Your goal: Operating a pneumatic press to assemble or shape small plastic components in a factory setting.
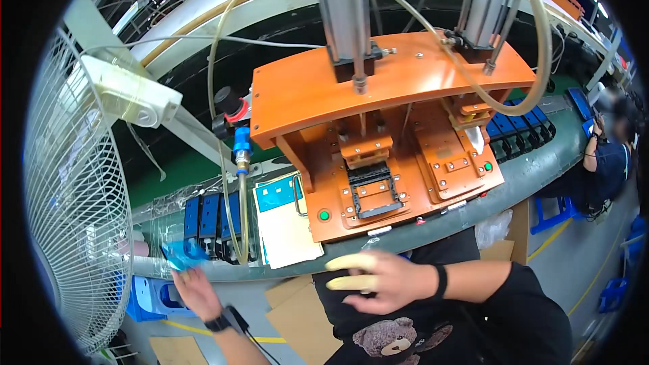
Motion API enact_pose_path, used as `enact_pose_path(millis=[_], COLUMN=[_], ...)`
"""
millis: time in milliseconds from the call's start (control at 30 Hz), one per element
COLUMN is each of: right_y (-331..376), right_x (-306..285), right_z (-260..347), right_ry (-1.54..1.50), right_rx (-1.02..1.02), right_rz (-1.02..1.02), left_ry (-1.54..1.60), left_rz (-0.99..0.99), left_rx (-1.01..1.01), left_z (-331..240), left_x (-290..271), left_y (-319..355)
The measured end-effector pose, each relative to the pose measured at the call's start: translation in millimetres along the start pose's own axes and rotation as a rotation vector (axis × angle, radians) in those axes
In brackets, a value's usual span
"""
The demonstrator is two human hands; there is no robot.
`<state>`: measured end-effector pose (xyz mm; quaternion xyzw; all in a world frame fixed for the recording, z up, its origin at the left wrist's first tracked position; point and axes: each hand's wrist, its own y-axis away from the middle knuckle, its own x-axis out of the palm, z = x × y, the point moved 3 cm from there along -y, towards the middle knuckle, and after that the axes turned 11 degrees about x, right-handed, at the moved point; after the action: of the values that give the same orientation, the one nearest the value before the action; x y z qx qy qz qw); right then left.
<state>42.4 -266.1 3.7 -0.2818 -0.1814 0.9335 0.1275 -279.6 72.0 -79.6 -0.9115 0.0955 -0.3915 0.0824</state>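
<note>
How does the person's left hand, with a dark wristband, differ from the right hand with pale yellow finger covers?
Pose: the left hand stretches out to the left; the right hand is bent in before the body.
Contact: the left hand is at a shiny, blurred blue piece; the right hand holds nothing.
Look: pale yellow covers show on two right-hand fingers, none on the left hand.
Both wear dark wristbands.
</note>
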Motion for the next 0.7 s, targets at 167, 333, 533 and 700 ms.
enact_pose_path(millis=[167,333,533,700], right_y=[-1,-12,3,102], right_x=[-82,-92,-154,-220], right_z=[-10,-32,10,33], right_ry=[0.678,0.674,0.507,0.231], right_rx=[0.15,-0.011,-0.188,0.182], right_rz=[-0.406,-0.236,-0.47,-0.622], left_ry=[-0.763,-0.742,-0.603,-1.178], left_rz=[0.073,0.474,0.793,1.083], left_rx=[0.165,-0.22,-0.268,0.386], left_z=[-21,25,100,156], left_x=[34,94,241,328], left_y=[116,188,154,99])
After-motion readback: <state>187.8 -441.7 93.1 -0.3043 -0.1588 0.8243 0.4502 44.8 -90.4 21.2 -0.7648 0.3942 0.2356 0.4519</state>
